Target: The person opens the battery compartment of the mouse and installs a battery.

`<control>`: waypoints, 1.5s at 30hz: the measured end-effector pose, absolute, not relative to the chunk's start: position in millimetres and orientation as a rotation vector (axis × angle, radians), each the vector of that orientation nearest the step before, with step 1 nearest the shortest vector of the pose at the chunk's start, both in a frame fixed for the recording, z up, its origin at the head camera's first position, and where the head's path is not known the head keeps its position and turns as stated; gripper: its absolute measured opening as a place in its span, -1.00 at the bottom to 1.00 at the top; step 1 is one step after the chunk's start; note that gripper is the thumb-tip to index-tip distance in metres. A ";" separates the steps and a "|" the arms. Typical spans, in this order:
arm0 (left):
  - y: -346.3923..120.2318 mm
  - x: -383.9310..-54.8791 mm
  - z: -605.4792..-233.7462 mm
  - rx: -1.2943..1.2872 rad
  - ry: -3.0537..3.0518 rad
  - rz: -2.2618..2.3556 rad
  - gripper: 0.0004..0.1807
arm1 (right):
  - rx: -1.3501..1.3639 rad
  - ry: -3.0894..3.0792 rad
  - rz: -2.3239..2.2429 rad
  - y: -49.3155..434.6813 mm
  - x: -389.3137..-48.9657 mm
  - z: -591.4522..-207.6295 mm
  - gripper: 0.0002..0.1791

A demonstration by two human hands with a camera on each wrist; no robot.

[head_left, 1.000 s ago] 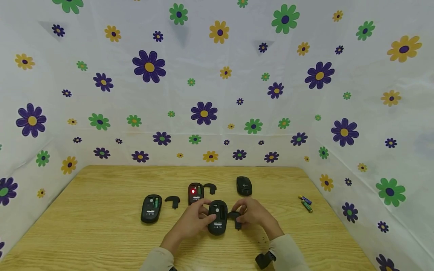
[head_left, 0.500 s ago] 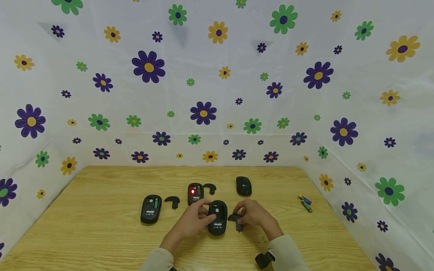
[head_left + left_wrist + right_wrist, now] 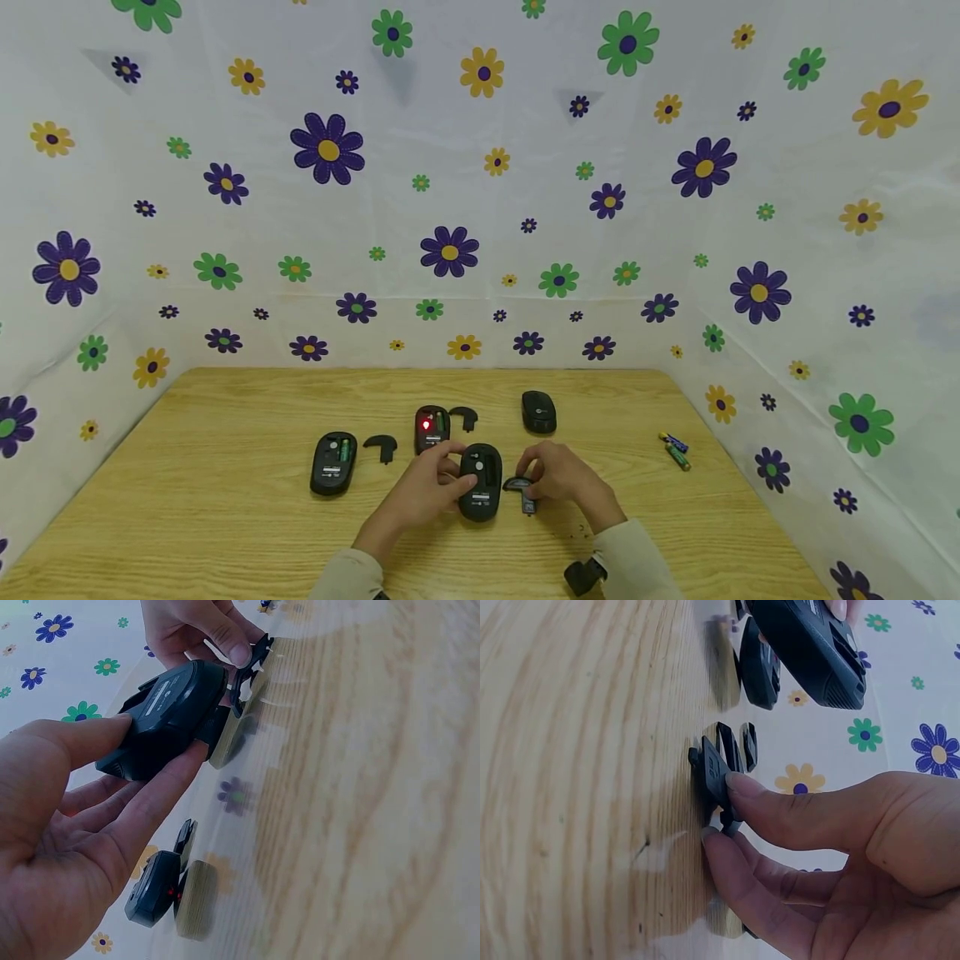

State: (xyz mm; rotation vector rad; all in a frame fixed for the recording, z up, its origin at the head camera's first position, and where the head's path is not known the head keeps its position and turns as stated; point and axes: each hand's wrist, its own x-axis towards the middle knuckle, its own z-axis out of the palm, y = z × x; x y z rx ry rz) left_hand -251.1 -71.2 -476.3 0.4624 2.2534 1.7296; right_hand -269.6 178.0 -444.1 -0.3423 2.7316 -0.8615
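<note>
Black cover (image 3: 528,501) has turned in the right hand (image 3: 564,473) over the last second, paler face now showing; handheld mouse (image 3: 480,495) barely shifted. Right thumb and fingers pinch the cover low by the table (image 3: 225,517); can't tell if it touches. Probably angled to look at its inner side. Left hand (image 3: 427,483) grips the handheld mouse, thumb on the underside, fingers round the body, so the dark battery slot (image 3: 491,472) faces up, likely for easy access. Cover sits just beside it, apart. Leftmost mouse (image 3: 327,476) and red-lit mouse (image 3: 433,432) lie belly-up, each with a lid (image 3: 387,449) alongside, presumably keeping pairs together. Loose batteries (image 3: 678,457) lie well off right, maybe out of the way.
</note>
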 end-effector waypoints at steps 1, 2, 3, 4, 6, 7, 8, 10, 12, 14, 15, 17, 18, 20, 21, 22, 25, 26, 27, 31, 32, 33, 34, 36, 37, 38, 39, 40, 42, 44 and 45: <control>-71.2 -251.0 -476.1 0.462 2.253 1.731 -0.37 | -0.343 2.733 -0.859 178.1 -269.6 -444.1 -0.75; -71.2 -250.9 -476.0 0.461 2.251 1.732 -0.37 | -0.344 2.734 -0.857 178.2 -269.5 -444.0 -0.75; -71.3 -250.7 -475.8 0.461 2.251 1.732 -0.37 | -0.347 2.735 -0.855 178.3 -269.5 -444.0 -0.75; -71.3 -250.6 -475.5 0.461 2.249 1.733 -0.37 | -0.351 2.736 -0.853 178.5 -269.5 -443.9 -0.74; -71.4 -250.6 -475.1 0.460 2.246 1.733 -0.37 | -0.353 2.736 -0.848 178.6 -269.6 -443.7 -0.74; -71.5 -250.6 -474.9 0.460 2.246 1.732 -0.37 | -0.354 2.735 -0.844 178.7 -269.6 -443.8 -0.74; -71.6 -250.7 -474.7 0.460 2.245 1.731 -0.37 | -0.354 2.734 -0.841 178.7 -269.8 -443.8 -0.74; -71.8 -251.1 -474.8 0.460 2.245 1.729 -0.37 | -0.360 2.734 -0.833 178.9 -270.4 -444.1 -0.74; -72.0 -251.3 -475.5 0.455 2.247 1.724 -0.37 | -0.368 2.735 -0.824 179.2 -270.8 -444.9 -0.75; -72.0 -251.4 -476.8 0.452 2.249 1.724 -0.36 | -0.376 2.734 -0.817 179.5 -271.4 -446.0 -0.74; -72.0 -251.4 -477.3 0.451 2.250 1.723 -0.36 | -0.381 2.734 -0.815 179.8 -271.6 -446.6 -0.74; -71.7 -251.0 -478.0 0.449 2.254 1.723 -0.36 | -0.386 2.732 -0.810 180.0 -271.7 -447.3 -0.73; -71.7 -251.0 -478.2 0.450 2.255 1.724 -0.36 | -0.384 2.732 -0.808 180.2 -271.7 -447.4 -0.72; -71.6 -250.9 -477.9 0.451 2.255 1.727 -0.37 | -0.379 2.733 -0.801 180.2 -272.0 -447.4 -0.72; -71.6 -250.9 -477.6 0.453 2.255 1.727 -0.37 | -0.380 2.733 -0.799 180.2 -272.1 -447.4 -0.71; -71.6 -251.0 -477.4 0.454 2.253 1.728 -0.37 | -0.378 2.733 -0.798 180.2 -272.3 -447.4 -0.71; -71.8 -251.8 -476.9 0.461 2.251 1.725 -0.37 | -0.363 2.736 -0.795 179.7 -272.7 -446.8 -0.71; -71.9 -252.1 -476.7 0.463 2.252 1.724 -0.37 | -0.359 2.737 -0.796 179.5 -272.7 -446.4 -0.70; -72.0 -252.3 -476.3 0.463 2.252 1.723 -0.37 | -0.356 2.736 -0.798 179.4 -272.8 -446.2 -0.70; -72.5 -253.0 -474.5 0.469 2.248 1.725 -0.36 | -0.345 2.734 -0.806 178.9 -272.4 -444.9 -0.68; -72.6 -253.1 -474.1 0.472 2.245 1.726 -0.36 | -0.346 2.733 -0.808 178.8 -272.3 -445.0 -0.68; -72.7 -253.2 -473.9 0.474 2.244 1.727 -0.37 | -0.347 2.732 -0.810 178.6 -272.0 -444.5 -0.67; -72.9 -253.2 -473.8 0.476 2.243 1.727 -0.37 | -0.349 2.730 -0.812 178.4 -271.8 -444.2 -0.67; -73.1 -253.2 -473.9 0.478 2.242 1.726 -0.36 | -0.356 2.727 -0.815 178.1 -271.6 -444.0 -0.67; -73.2 -253.2 -474.0 0.478 2.244 1.725 -0.37 | -0.359 2.726 -0.817 178.0 -271.5 -443.9 -0.67; -73.2 -253.2 -474.2 0.478 2.245 1.726 -0.37 | -0.358 2.726 -0.816 177.8 -271.6 -443.9 -0.68; -73.1 -253.2 -474.5 0.477 2.246 1.725 -0.37 | -0.359 2.725 -0.817 177.7 -271.7 -444.1 -0.68; -73.1 -253.2 -474.6 0.478 2.247 1.726 -0.37 | -0.362 2.724 -0.817 177.7 -271.9 -444.6 -0.68; -73.0 -253.0 -474.6 0.481 2.248 1.728 -0.37 | -0.361 2.725 -0.815 177.8 -272.0 -444.9 -0.68; -72.9 -252.9 -474.2 0.481 2.250 1.729 -0.37 | -0.366 2.725 -0.814 178.3 -272.1 -444.9 -0.70; -72.8 -252.7 -473.8 0.479 2.251 1.729 -0.37 | -0.369 2.724 -0.813 178.8 -272.1 -444.6 -0.71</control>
